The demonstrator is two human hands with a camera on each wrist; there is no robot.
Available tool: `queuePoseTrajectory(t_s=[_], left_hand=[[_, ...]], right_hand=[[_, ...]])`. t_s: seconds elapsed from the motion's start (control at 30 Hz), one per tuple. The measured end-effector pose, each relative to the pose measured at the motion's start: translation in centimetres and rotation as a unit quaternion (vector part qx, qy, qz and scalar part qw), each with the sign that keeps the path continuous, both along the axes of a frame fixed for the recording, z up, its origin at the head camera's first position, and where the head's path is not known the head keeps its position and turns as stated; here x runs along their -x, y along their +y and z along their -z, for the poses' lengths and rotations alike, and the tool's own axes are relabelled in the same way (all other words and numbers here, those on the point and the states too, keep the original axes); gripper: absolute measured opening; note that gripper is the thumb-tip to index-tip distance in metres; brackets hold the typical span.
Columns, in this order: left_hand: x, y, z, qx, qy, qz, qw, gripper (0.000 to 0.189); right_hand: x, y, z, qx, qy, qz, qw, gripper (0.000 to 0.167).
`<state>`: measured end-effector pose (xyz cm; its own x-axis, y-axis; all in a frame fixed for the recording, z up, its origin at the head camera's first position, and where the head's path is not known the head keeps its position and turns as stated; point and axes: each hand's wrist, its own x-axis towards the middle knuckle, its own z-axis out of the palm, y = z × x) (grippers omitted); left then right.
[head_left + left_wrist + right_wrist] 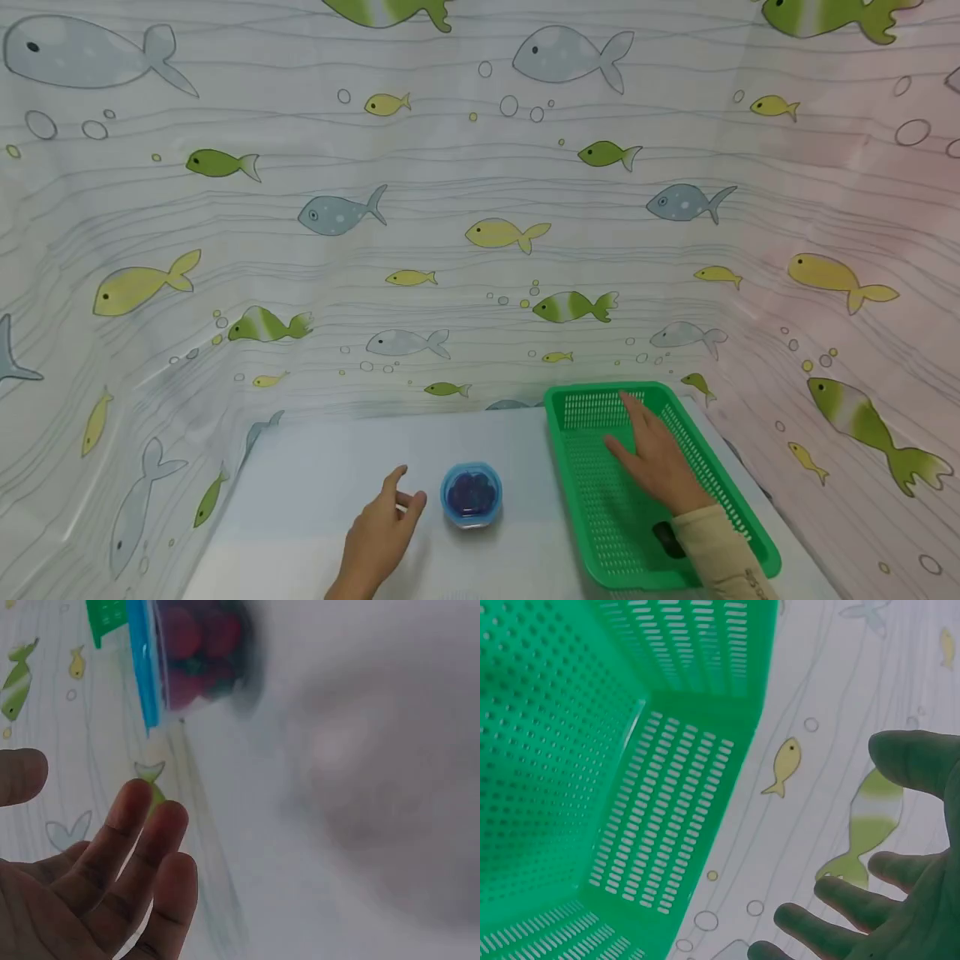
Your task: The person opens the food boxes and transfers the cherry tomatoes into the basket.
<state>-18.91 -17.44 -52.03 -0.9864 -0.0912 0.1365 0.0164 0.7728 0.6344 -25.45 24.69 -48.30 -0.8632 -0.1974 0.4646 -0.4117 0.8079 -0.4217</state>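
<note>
A small clear tub (471, 495) with a blue rim or lid stands on the white table. In the left wrist view this tub (202, 652) shows several rounded red pieces with bits of green inside. My left hand (380, 533) is just left of the tub and apart from it, fingers loosely bent, holding nothing. Above the green plastic basket (567, 492) hangs my right hand (660, 458), its fingers spread and nothing in them. The right wrist view shows the fingers of this hand (900, 892) apart from the basket wall (667, 810).
A dark object (667, 540) shows at the right sleeve cuff (712, 546), over the basket's near end. The white table (322, 467) is bordered at the back and sides by a fish-print sheet (450, 183). A large blurred shape (397, 795) fills the right of the left wrist view.
</note>
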Motion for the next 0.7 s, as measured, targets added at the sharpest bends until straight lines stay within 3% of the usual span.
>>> queuePoseTrajectory(t_s=[0.13,0.3,0.53,0.7], left_hand=[[-0.6,1.0,2.0,-0.087,-0.061,0.010,0.9942,0.075],[-0.9,2.3,4.0,-0.187,-0.112,0.020,0.9758,0.085],[-1.0,3.8,5.4,-0.282,-0.118,0.060,0.9501,0.096],[-1.1,4.3,5.8,-0.315,-0.125,0.058,0.9389,0.099]], right_hand=[[-0.3,-0.6,-0.3,0.013,-0.007,0.008,0.9999,0.078],[-0.6,-1.7,-0.7,0.036,-0.037,0.012,0.9986,0.079],[-0.5,-4.6,-1.6,0.056,-0.063,-0.009,0.9964,0.084],[-1.0,-7.4,-2.1,0.049,-0.065,-0.022,0.9964,0.091]])
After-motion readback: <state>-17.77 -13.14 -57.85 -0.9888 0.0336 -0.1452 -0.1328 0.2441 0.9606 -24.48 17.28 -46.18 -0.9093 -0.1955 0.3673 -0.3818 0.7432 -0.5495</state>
